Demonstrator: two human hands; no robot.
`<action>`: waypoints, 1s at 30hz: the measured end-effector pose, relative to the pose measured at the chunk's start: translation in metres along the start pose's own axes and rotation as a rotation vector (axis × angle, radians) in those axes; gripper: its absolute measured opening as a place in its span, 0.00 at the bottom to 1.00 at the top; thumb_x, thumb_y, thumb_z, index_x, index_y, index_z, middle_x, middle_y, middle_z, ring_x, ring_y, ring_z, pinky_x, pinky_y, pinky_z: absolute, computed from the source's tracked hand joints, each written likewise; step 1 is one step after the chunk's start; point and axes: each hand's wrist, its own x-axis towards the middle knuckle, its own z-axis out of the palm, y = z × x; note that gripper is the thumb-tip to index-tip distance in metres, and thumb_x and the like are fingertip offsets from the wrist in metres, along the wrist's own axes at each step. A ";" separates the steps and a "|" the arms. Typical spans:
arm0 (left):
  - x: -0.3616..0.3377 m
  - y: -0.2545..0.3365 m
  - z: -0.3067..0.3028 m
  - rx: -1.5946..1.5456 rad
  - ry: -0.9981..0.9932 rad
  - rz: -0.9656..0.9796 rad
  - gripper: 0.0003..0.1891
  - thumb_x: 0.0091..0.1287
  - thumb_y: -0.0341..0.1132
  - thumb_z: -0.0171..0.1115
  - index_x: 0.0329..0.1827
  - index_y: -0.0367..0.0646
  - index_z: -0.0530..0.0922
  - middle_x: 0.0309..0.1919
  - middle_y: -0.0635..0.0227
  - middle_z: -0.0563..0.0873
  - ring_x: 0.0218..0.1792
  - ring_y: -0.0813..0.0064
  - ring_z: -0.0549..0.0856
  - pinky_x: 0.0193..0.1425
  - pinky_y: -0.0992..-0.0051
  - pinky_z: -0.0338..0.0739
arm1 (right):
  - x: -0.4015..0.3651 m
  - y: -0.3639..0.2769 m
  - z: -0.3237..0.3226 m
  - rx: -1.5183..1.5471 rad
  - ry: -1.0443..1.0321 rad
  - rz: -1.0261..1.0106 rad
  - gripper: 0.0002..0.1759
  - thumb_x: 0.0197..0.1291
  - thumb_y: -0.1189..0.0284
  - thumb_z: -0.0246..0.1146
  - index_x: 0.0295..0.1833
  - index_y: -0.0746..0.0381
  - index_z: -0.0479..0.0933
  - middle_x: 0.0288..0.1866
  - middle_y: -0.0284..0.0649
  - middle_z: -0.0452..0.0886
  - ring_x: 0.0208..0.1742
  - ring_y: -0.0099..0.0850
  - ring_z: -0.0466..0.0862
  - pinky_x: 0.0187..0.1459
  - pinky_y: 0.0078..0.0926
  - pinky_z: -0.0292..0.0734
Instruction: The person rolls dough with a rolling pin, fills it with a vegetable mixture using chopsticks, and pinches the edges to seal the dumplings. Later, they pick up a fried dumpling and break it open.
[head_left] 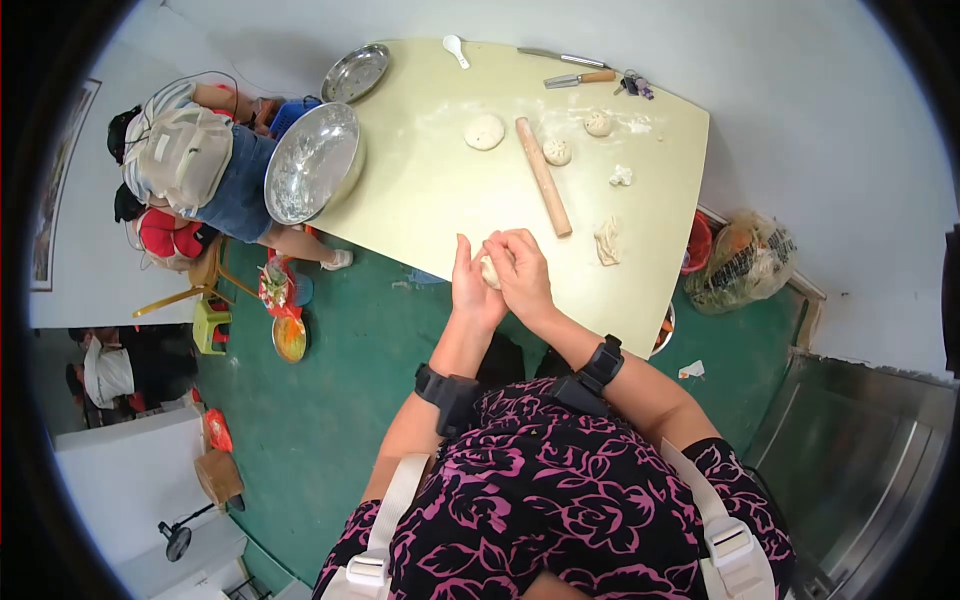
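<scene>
Near the table's front edge, my left hand (474, 290) cups a small dough bun (489, 272), its thumb pointing up. My right hand (527, 283) is closed over the bun's right side, and its fingers partly hide the dough. Beyond my hands, a wooden rolling pin (544, 180) lies at a slant on the table. A flat round dough wrapper (484, 131) is left of it. Just to its right sit a pleated bun (557, 152) and, farther back, another pleated bun (597, 123). A torn strip of dough (607, 242) and a small dough scrap (621, 175) lie farther right.
A large metal bowl (315, 165) stands at the table's left edge, with a metal plate (356, 73) behind it. A white spoon (456, 51), a knife (561, 57) and a wooden-handled tool (579, 79) lie at the back. Another person (235, 170) is at the left.
</scene>
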 end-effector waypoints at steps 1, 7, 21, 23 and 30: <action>0.004 0.001 0.000 -0.033 -0.078 -0.060 0.29 0.67 0.57 0.33 0.57 0.40 0.63 0.57 0.61 0.68 0.59 0.68 0.68 0.63 0.68 0.61 | 0.006 0.004 0.003 -0.089 -0.118 0.059 0.12 0.58 0.69 0.53 0.44 0.63 0.74 0.54 0.49 0.69 0.51 0.41 0.72 0.51 0.38 0.65; -0.004 0.030 0.027 0.244 -0.159 -0.055 0.31 0.68 0.56 0.34 0.66 0.42 0.54 0.65 0.60 0.59 0.65 0.64 0.59 0.68 0.63 0.52 | 0.048 0.005 0.000 -0.462 -0.313 -0.339 0.26 0.57 0.65 0.46 0.62 0.59 0.61 0.69 0.53 0.48 0.70 0.52 0.44 0.64 0.56 0.34; 0.033 0.162 -0.001 -0.023 -0.284 -0.172 0.42 0.59 0.68 0.34 0.68 0.45 0.51 0.66 0.71 0.59 0.64 0.75 0.60 0.66 0.70 0.55 | 0.093 -0.035 0.122 -0.445 -0.451 -0.473 0.35 0.61 0.51 0.39 0.69 0.60 0.47 0.72 0.49 0.38 0.72 0.45 0.35 0.66 0.48 0.26; 0.043 0.178 -0.016 -0.174 -0.518 -0.250 0.45 0.57 0.71 0.31 0.69 0.44 0.49 0.66 0.70 0.59 0.65 0.74 0.59 0.66 0.68 0.55 | 0.099 -0.042 0.127 -0.362 -0.510 -0.454 0.40 0.61 0.43 0.33 0.70 0.59 0.43 0.72 0.48 0.37 0.73 0.43 0.33 0.67 0.45 0.27; 0.074 0.201 -0.012 0.166 -0.626 -0.125 0.44 0.58 0.70 0.25 0.69 0.45 0.47 0.68 0.71 0.54 0.67 0.77 0.54 0.68 0.69 0.50 | 0.140 -0.036 0.173 -0.283 -0.039 -0.128 0.29 0.67 0.56 0.32 0.66 0.63 0.54 0.70 0.49 0.47 0.72 0.41 0.41 0.68 0.37 0.36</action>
